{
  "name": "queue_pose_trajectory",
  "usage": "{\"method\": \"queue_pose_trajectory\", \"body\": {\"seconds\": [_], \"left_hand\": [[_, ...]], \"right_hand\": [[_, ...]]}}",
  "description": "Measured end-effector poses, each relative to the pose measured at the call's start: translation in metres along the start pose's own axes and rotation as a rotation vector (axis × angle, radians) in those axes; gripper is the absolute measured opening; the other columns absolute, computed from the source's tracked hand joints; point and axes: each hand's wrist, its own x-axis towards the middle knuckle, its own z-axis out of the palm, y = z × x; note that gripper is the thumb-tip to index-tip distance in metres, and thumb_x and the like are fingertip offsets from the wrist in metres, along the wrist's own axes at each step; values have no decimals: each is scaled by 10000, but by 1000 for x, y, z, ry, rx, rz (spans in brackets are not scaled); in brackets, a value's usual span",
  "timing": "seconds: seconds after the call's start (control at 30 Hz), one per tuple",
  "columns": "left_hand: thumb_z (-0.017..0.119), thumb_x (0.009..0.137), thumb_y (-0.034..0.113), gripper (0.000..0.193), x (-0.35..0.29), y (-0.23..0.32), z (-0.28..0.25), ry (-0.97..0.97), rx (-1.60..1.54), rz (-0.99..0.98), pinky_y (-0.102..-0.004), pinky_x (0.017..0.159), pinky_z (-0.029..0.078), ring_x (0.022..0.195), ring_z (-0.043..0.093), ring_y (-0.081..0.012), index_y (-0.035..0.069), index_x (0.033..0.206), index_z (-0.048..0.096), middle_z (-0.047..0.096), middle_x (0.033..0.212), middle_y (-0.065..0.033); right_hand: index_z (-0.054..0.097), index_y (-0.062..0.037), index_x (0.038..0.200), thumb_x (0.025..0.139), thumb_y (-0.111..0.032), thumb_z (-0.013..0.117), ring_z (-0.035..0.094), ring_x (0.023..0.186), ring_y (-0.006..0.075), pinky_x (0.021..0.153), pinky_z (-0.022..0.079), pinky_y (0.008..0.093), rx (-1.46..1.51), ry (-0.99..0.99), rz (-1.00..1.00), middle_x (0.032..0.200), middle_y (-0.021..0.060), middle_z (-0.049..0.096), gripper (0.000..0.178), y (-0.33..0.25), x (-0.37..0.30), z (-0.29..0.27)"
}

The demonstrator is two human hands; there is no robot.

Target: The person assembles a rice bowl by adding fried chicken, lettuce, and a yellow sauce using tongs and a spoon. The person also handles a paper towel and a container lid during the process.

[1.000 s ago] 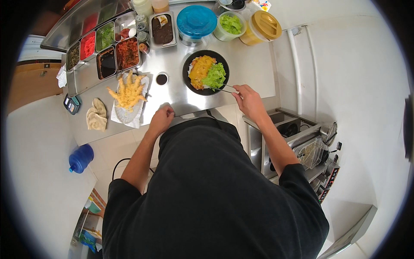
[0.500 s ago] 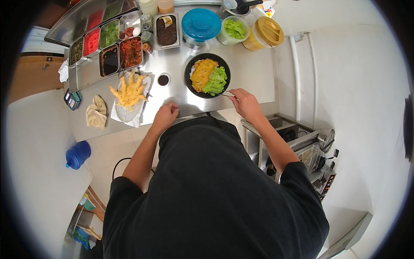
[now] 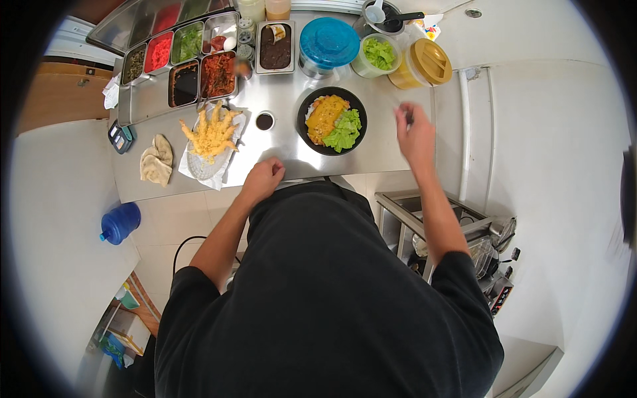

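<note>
A black bowl [image 3: 302, 136] stands on the steel counter, filled with rice, an orange-yellow topping [image 3: 326, 118] and a heap of green lettuce [image 3: 344, 131]. My right hand [image 3: 416, 129] is raised to the right of the bowl, apart from it. Its fingers are curled and slightly blurred; a small dark bit shows between them, too unclear to name. Loosely closed, my left hand [image 3: 264, 178] rests at the counter's near edge with nothing visible in it. Closest to it stands a small cup of dark sauce [image 3: 265, 121].
Fried tempura pieces [image 3: 211, 132] lie on a paper-lined plate at left, beside a beige cloth [image 3: 156, 161]. Along the back are steel ingredient trays [image 3: 218, 74], a blue-lidded container [image 3: 329, 42], a lettuce tub [image 3: 379, 54] and a yellow-lidded jar [image 3: 432, 61]. A fryer [image 3: 431, 225] stands at right.
My right hand has moved away from the bowl, up and to the right. The thin metal tongs it held over the lettuce no longer show clearly. My left hand stays at the counter edge.
</note>
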Motion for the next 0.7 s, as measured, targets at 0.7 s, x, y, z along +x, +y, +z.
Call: {"method": "queue_pose_trajectory", "body": {"seconds": [0.7], "left_hand": [[571, 848, 16, 179, 90, 9, -48, 253, 740, 322, -384, 865, 553, 1014, 646, -336, -40, 1010, 623, 643, 1039, -212]], "right_hand": [[646, -33, 1118, 895, -195, 710, 620, 965, 308, 846, 496, 406, -80, 150, -276, 1081, 163, 622, 283, -22, 52, 29]]}}
